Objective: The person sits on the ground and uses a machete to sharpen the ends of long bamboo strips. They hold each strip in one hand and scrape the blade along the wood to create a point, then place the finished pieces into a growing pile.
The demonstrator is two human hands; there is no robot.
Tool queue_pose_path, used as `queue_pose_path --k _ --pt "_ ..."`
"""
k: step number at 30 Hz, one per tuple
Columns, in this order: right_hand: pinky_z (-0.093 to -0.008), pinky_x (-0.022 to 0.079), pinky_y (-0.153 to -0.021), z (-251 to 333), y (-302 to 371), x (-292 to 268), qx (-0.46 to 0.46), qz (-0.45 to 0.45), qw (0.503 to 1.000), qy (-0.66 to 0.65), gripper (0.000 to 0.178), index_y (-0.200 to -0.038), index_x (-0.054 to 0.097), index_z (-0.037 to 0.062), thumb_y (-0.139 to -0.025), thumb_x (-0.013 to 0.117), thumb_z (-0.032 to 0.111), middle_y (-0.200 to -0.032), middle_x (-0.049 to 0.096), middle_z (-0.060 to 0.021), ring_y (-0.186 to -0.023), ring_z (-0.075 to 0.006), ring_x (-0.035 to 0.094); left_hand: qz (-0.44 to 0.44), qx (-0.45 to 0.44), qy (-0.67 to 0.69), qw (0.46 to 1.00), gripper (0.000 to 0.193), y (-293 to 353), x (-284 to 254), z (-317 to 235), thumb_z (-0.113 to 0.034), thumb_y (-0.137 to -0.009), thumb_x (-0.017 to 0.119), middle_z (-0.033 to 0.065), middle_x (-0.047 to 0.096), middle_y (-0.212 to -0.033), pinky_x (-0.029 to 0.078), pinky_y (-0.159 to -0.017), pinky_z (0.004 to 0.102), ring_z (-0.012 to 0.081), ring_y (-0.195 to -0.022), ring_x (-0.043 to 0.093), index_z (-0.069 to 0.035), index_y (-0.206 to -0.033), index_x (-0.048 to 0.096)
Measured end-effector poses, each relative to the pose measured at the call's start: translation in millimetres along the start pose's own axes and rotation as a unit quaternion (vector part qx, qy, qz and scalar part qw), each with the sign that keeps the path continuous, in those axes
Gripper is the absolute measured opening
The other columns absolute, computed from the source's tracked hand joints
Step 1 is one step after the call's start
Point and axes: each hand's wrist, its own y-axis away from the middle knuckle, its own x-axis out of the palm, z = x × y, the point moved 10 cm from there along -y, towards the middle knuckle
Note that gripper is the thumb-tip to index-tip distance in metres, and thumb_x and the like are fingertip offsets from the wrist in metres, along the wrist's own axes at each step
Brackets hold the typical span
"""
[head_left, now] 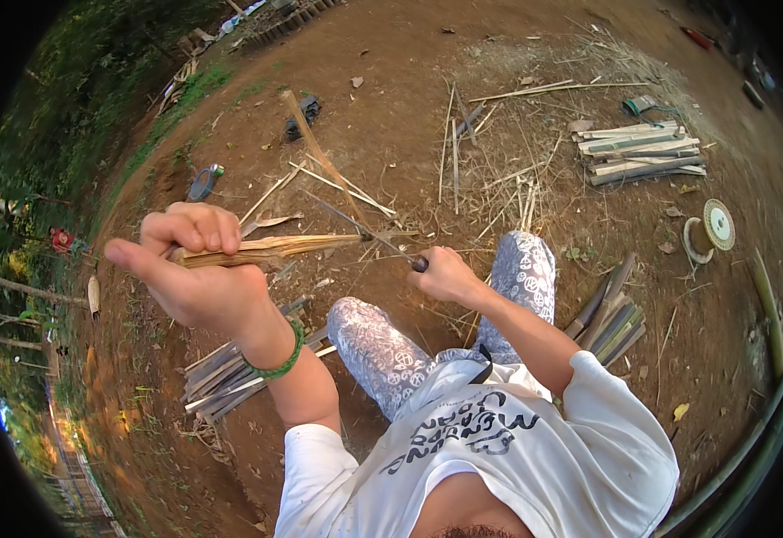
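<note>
Inside left grip [201, 285], brown stick [297, 245]

"How much of the knife [369, 231] do you lose?"
"Most of its handle: your right hand [448, 276] wraps it. Your left hand [199, 281] covers part of the dry stalk [284, 248]."
"And that stick bundle [217, 384]?"
"Your left arm [306, 394] hides its middle."
"Farther out?"
"The view's edge crops the bamboo poles [734, 473]; the red object [696, 38] at upper right is too small to tell."
</note>
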Motion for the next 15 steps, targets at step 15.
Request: queue_pose_path --k 15 --pt "-0.0449 0.046 -0.060 20.5 -22.0 14.5 -0.019 -0.071 0.986 -0.151 0.027 -0.082 0.063 -0.0052 -0.077 0.064 0.021 -0.062 0.060 -0.0166 -0.058 -0.0273 0.059 0.016 0.013 -0.057 0.998 0.064 -37.2 13.0 23.4 -0.058 -0.106 0.022 0.0021 0.033 -0.061 0.025 -0.050 0.0284 0.0138 -0.051 0.027 -0.011 -0.064 0.036"
